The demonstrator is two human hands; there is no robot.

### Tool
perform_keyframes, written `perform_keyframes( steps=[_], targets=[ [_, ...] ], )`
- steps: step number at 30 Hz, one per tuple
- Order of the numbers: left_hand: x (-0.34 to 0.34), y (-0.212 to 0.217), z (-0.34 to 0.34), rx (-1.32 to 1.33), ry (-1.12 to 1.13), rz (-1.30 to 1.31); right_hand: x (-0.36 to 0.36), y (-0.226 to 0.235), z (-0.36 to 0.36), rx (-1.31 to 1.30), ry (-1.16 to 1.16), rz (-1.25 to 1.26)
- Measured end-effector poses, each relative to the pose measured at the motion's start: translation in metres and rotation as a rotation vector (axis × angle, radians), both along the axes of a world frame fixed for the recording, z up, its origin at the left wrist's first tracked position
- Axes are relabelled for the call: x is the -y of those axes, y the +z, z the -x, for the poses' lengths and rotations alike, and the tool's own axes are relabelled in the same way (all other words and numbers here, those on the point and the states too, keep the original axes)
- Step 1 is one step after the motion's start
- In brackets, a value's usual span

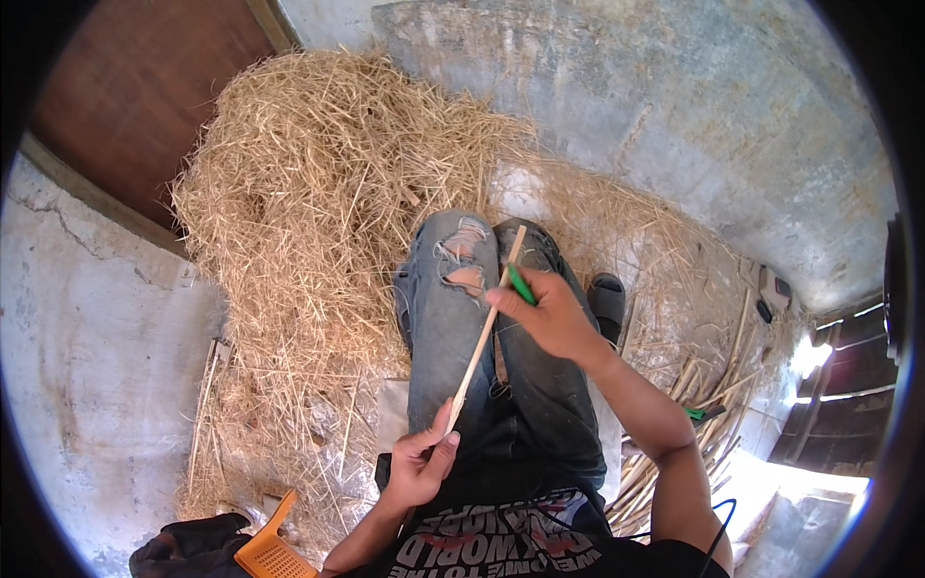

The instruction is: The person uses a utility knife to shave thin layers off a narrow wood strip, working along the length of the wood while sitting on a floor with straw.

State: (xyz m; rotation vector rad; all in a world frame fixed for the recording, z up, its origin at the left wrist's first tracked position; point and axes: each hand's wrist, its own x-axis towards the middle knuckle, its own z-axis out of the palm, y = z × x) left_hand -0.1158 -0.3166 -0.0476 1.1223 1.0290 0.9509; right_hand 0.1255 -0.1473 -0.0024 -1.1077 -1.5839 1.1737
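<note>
A thin pale stick (485, 332) slants over my lap, its upper end near my right knee and its lower end at my left hand. My left hand (421, 468) pinches that lower end between thumb and fingers, close to my waist. Higher up, my right hand (549, 313) is closed round a tool with a green handle (521, 285); its thumb lies against the stick. Whether the tool has a blade is hidden by the hand and stick. Both legs, in torn jeans (448, 356), are beneath the stick.
A big heap of straw (328, 164) lies ahead and to the left, with loose straw on the floor. Several long sticks (641, 486) are piled at my right, near another green-handled item (696, 412). An orange plastic piece (275, 549) and dark cloth (188, 549) sit at lower left.
</note>
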Motion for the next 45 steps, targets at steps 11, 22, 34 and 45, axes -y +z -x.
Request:
perform_keyframes(
  steps=[11, 22, 34, 45],
  targets=[
    [-0.019, 0.003, -0.002, 0.297, -0.017, 0.184, 0.053, -0.022, 0.026, 0.145, 0.21, -0.05],
    [-0.035, 0.021, -0.006, 0.356, -0.052, 0.271, 0.052, -0.01, 0.018, 0.039, 0.109, -0.031],
    [-0.046, 0.028, -0.015, 0.328, -0.073, 0.228, 0.059, 0.0, 0.019, 0.087, 0.12, -0.043],
    [-0.041, 0.014, -0.016, 0.225, -0.05, 0.192, 0.062, -0.016, 0.024, 0.016, 0.067, -0.213]
  ],
)
